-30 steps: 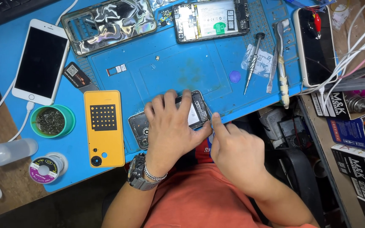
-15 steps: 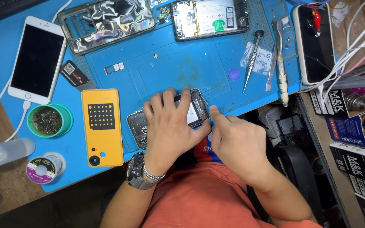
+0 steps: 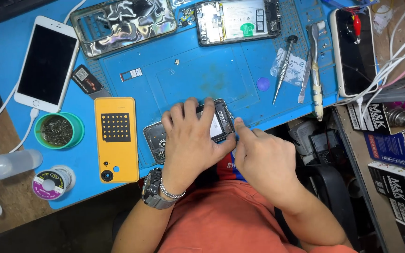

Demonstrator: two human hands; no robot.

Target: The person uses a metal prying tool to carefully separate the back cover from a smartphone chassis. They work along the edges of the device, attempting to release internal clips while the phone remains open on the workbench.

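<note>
The opened phone (image 3: 189, 132) is pinned flat under the spread left hand (image 3: 191, 143) while its edge gets pinched by the right hand (image 3: 258, 159), so it could probably get cracked if pressed hard.

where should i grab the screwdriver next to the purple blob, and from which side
Probably by the ribbed shaft of the screwdriver, pinched across its width from above. It lies flat on the blue mat, cap away from the person and tip near, with tweezers close on its right, so come from the left.
</note>
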